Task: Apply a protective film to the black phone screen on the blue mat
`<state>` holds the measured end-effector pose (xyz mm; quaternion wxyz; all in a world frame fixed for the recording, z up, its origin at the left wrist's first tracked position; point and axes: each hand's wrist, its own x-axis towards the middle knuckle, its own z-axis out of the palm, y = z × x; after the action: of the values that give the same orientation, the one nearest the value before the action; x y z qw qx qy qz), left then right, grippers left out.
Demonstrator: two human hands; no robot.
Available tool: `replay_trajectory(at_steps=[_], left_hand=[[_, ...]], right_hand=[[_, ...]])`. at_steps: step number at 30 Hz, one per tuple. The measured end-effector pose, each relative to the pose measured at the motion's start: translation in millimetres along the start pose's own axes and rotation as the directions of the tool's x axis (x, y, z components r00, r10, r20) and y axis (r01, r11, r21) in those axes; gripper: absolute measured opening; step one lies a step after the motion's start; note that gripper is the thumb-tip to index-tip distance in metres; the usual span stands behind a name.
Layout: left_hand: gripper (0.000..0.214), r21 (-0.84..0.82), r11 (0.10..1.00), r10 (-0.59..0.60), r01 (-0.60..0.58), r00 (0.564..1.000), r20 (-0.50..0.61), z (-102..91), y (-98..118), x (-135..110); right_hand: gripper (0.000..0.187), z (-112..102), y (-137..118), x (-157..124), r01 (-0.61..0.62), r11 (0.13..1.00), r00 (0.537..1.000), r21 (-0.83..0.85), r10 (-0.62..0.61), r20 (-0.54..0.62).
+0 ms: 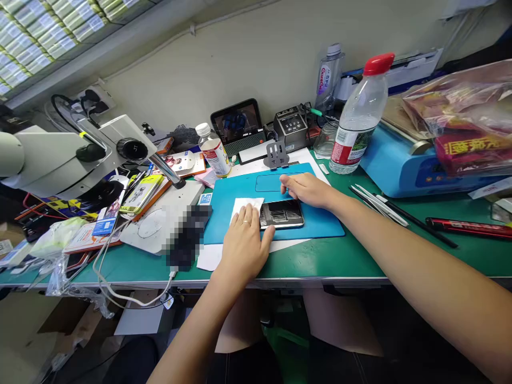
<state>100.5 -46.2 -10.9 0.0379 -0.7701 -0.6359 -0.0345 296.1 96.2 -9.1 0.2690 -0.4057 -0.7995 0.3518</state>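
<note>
A phone (282, 215) with a dark, reflective face lies flat on a blue work mat (224, 186). My left hand (246, 234) rests flat over the phone's left end, fingers stretched out on a white tissue (240, 204); its thumb reaches the phone's near edge. Just beyond the phone's right end is my right hand (306, 189), its fingers curled in and close together. Whatever those fingers may hold is hidden. Beside the curled fingers, a dark phone-shaped outline (267, 183) shows on the mat.
Left stand a microscope (132, 149), a dark pixelated object (188, 234) and booklets (146, 194). Behind are a small drink bottle (214, 152), a tablet (240, 125) and a control box (294, 128). Right are a red-capped bottle (358, 122), tweezers (380, 205) and a blue machine (396, 160).
</note>
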Motion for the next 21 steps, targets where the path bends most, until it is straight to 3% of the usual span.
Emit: replay_trajectory(at_steps=[5, 9, 11, 15, 21], left_hand=[[0.071, -0.092, 0.996, 0.024, -0.022, 0.999, 0.021, -4.2, 38, 27], [0.075, -0.152, 0.986, 0.065, -0.064, 0.998, 0.001, -7.2, 77, 35], [0.074, -0.158, 0.986, 0.06, -0.061, 0.998, -0.011, -8.6, 86, 35], [0.067, -0.17, 0.978, 0.12, -0.125, 0.992, -0.038, -8.1, 71, 15], [0.062, -0.151, 0.985, 0.073, -0.083, 0.995, -0.066, -1.9, 13, -33]], right_hand=[[0.078, 0, -2, 1, 0.004, 1.0, 1.0, 0.007, -0.003, -0.028], [0.078, -1, -1, 0, 0.006, 1.0, 0.995, 0.0, -0.006, -0.103], [0.078, -2, 0, -1, 0.006, 1.0, 0.991, -0.006, -0.006, -0.135], [0.077, -3, 4, -1, 0.015, 1.0, 0.99, -0.008, -0.016, -0.143], [0.074, -2, 6, 1, -0.001, 1.0, 0.993, -0.014, -0.001, -0.121]])
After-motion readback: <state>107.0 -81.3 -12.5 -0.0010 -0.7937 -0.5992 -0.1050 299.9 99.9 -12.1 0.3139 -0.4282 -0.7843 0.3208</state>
